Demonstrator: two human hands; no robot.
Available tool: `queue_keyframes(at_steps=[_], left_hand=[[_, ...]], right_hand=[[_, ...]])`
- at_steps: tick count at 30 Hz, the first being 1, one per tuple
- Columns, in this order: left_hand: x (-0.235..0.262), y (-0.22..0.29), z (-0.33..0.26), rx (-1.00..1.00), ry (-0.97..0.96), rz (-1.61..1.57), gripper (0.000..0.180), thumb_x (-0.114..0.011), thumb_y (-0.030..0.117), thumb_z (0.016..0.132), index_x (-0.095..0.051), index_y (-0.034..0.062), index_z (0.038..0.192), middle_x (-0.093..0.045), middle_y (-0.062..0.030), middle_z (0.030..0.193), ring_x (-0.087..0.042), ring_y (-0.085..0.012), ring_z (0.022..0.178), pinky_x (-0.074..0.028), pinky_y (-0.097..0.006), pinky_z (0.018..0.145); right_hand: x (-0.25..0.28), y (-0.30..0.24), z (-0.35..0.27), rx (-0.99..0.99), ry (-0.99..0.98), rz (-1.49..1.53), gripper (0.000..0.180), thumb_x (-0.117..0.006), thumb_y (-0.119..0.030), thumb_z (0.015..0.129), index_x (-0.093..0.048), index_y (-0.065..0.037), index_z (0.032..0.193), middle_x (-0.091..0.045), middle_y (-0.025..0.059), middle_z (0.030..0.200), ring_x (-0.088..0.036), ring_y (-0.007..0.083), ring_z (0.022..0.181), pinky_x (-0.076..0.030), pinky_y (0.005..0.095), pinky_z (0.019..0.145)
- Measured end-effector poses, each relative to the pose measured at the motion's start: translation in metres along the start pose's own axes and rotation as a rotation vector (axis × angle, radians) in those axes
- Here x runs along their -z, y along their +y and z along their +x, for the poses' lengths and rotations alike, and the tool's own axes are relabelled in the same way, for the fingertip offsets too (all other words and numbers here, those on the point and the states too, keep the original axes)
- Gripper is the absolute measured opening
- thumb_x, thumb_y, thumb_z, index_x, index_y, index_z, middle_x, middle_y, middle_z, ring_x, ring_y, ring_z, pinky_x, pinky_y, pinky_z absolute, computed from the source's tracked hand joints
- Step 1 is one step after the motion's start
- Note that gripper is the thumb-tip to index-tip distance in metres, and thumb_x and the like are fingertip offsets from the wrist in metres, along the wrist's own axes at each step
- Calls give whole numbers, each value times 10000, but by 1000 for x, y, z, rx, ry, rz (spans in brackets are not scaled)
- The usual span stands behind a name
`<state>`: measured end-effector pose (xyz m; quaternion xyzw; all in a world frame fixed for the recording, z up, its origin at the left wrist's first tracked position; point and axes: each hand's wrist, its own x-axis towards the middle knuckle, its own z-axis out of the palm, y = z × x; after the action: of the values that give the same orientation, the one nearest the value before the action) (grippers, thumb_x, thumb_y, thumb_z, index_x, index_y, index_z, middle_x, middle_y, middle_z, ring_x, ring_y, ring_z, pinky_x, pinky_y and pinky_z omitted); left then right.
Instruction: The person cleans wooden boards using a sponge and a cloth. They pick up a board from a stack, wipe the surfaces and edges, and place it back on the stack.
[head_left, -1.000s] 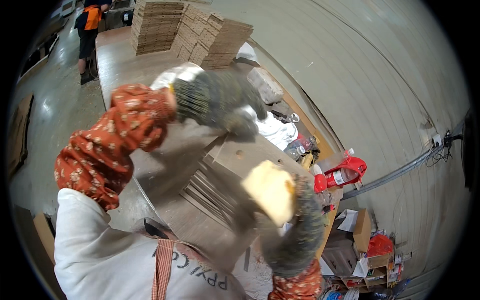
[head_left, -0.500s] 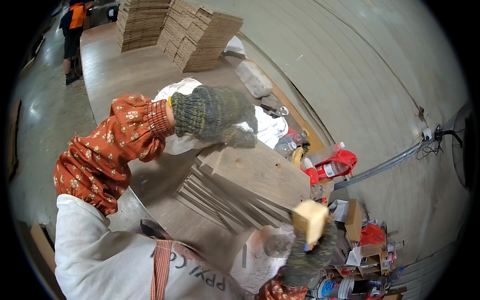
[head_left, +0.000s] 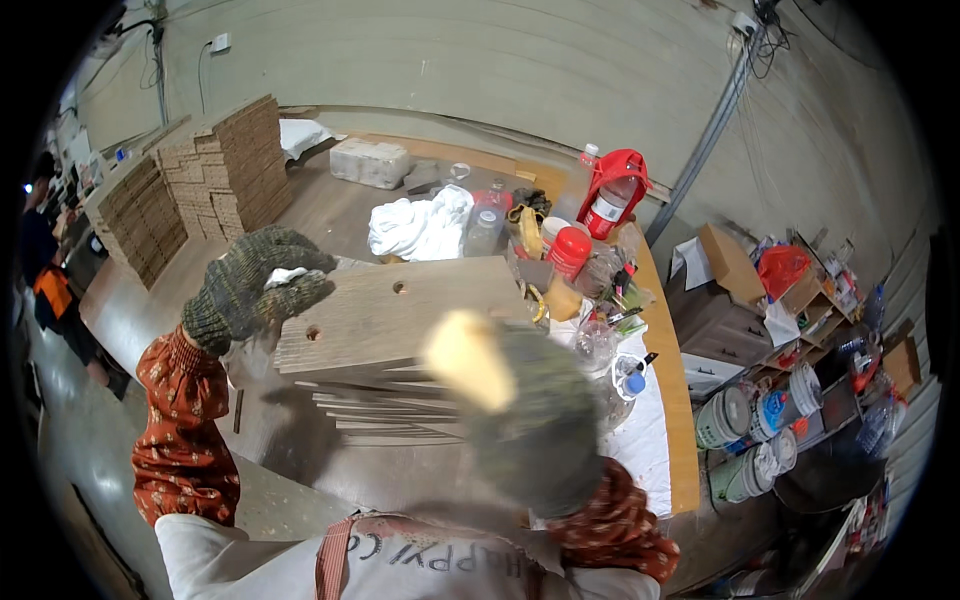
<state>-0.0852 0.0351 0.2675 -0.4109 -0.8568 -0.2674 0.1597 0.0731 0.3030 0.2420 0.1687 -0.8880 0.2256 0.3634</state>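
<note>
The green-gloved left hand point(head_left: 258, 285) (can't tell its grip) should steady the flat grey-brown board point(head_left: 400, 320) while the green-gloved right hand point(head_left: 535, 420) grips the pale-yellow block point(head_left: 468, 362).

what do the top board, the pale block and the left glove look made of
Top board: likely wood or wood-look panel, matte, going by its grey-brown streaked grain.
Pale block: cream-coloured, perhaps foam or wood; too blurred to judge finish.
Left glove: probably knitted yarn, dull, from its mottled, ribbed texture.

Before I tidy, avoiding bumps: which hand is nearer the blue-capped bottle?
Right: the right hand is left of the bottle; the left hand is farther left, by the top board's left end.
</note>
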Motion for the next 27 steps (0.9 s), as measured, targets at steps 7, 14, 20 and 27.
queue_keyframes(at_steps=[7, 14, 20, 27], left_hand=[[-1, 5, 2, 48, -48, 69, 241, -725, 238, 822, -710, 47, 967, -675, -127, 975, -632, -289, 924, -505, -394, 813], [28, 44, -36, -112, 475, 579, 312, -718, 187, 806, -670, 20, 1065, -678, -133, 1061, -625, -296, 1011, -495, -404, 863], [4, 141, -75, -162, 478, 683, 439, -719, 269, 809, -626, 21, 1159, -668, -150, 1110, -635, -313, 1049, -486, -437, 893], [-43, 48, -42, 246, 612, 325, 388, -708, 163, 823, -610, 9, 1165, -653, -183, 1068, -647, -309, 959, -511, -406, 838]], right_hand=[[30, 87, -38, -263, 386, -75, 541, -717, -72, 815, -490, 70, 1285, -594, 211, 1204, -593, 302, 1126, -466, 394, 969], [3, 124, 43, -153, 209, 717, 591, -660, -119, 879, -380, 19, 1381, -462, 151, 1332, -484, 249, 1225, -467, 348, 976], [-69, 135, 117, -170, -111, 1047, 434, -611, -163, 931, -499, -10, 1321, -366, 159, 1416, -456, 224, 1238, -471, 317, 956], [-58, 95, 90, 619, 4, -75, 421, -529, -232, 984, -481, -2, 1332, -459, 242, 1337, -458, 346, 1237, -413, 403, 982]])
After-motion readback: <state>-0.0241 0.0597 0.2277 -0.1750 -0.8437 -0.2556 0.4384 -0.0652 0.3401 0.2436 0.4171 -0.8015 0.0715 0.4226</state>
